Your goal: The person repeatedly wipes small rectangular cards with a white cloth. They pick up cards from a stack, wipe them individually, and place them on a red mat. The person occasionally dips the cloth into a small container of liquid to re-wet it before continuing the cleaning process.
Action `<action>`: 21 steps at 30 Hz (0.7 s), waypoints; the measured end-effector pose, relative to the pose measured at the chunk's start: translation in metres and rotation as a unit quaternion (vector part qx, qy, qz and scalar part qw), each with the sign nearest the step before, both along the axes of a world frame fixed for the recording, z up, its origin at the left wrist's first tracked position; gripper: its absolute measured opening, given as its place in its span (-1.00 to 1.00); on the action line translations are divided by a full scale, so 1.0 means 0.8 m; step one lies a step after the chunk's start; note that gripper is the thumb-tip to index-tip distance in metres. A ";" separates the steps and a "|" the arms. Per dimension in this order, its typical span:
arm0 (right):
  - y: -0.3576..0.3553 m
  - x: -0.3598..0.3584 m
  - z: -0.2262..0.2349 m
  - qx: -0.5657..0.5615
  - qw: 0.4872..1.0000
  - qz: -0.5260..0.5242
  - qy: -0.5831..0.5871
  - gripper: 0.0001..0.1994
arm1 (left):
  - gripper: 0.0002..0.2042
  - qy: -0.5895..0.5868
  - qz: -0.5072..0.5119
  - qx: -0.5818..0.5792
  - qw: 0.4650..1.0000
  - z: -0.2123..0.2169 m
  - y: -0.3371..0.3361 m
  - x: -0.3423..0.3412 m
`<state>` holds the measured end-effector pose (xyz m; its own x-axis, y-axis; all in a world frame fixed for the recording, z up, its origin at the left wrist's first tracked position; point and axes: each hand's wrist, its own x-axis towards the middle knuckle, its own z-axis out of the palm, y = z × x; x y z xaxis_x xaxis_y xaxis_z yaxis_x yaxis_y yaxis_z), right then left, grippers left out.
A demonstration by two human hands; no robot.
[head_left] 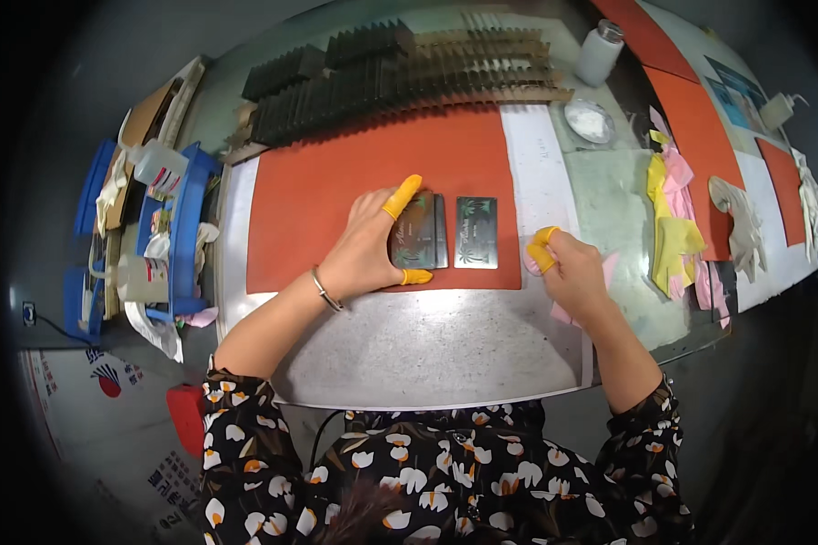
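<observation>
Dark card stack [413, 238] in the left hand [365, 242], clamped endwise between thumb and finger.

Stack of thin, dark, shiny flat cards [416, 238], oblong, green leaf picture and pale writing on top card. Lies flat on orange mat [327, 173], long way front to back, dark side of pile showing at right. Left hand [368, 232] around it, yellow-tipped fingers at far and near ends. One dark, shiny oblong card [477, 232], same look, flat on mat, just right of stack, not touching. Small pale pink soft-looking piece [533, 254] in right hand [573, 272], mostly hidden.
</observation>
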<state>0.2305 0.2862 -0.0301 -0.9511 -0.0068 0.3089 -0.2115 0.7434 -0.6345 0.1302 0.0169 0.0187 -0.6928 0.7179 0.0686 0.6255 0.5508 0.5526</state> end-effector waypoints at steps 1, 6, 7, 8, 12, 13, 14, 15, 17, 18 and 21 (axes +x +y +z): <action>-0.001 0.001 0.004 0.038 0.999 -0.010 0.016 -0.92 | 0.03 0.001 0.011 -0.007 1.000 0.000 -0.009 0.001; -0.010 0.001 0.009 0.129 0.991 -0.038 -0.018 -0.87 | 0.03 0.012 0.030 0.002 0.999 0.001 -0.041 0.003; -0.013 0.002 0.010 0.145 0.988 -0.045 -0.029 -0.86 | 0.03 0.014 0.031 0.011 0.999 0.001 -0.047 0.003; -0.015 0.000 0.014 0.131 0.990 -0.044 -0.035 -0.85 | 0.04 0.018 0.035 0.005 0.999 0.002 -0.056 0.003; -0.015 0.001 0.016 0.105 0.992 -0.048 -0.050 -0.82 | 0.08 0.036 0.037 -0.015 0.999 0.000 -0.093 0.003; -0.015 0.000 0.015 0.105 0.992 -0.051 -0.051 -0.81 | 0.10 0.045 0.039 -0.022 0.998 -0.002 -0.106 0.003; -0.017 0.000 0.020 0.114 0.990 -0.056 -0.067 -0.82 | 0.11 0.053 0.037 -0.027 0.998 -0.004 -0.116 0.003; -0.018 0.000 0.019 0.120 0.989 -0.055 -0.061 -0.83 | 0.11 0.061 0.042 -0.025 0.997 -0.005 -0.129 0.003; -0.019 0.002 0.015 0.133 0.988 -0.056 -0.049 -0.84 | 0.11 0.080 0.050 -0.021 0.995 -0.005 -0.156 0.001; -0.021 0.002 0.016 0.131 0.989 -0.055 -0.046 -0.85 | 0.12 0.058 0.070 -0.027 0.995 -0.006 -0.170 0.001; -0.024 0.003 0.016 0.126 0.990 -0.054 -0.029 -0.85 | 0.14 0.075 0.077 -0.073 0.992 -0.003 -0.209 -0.008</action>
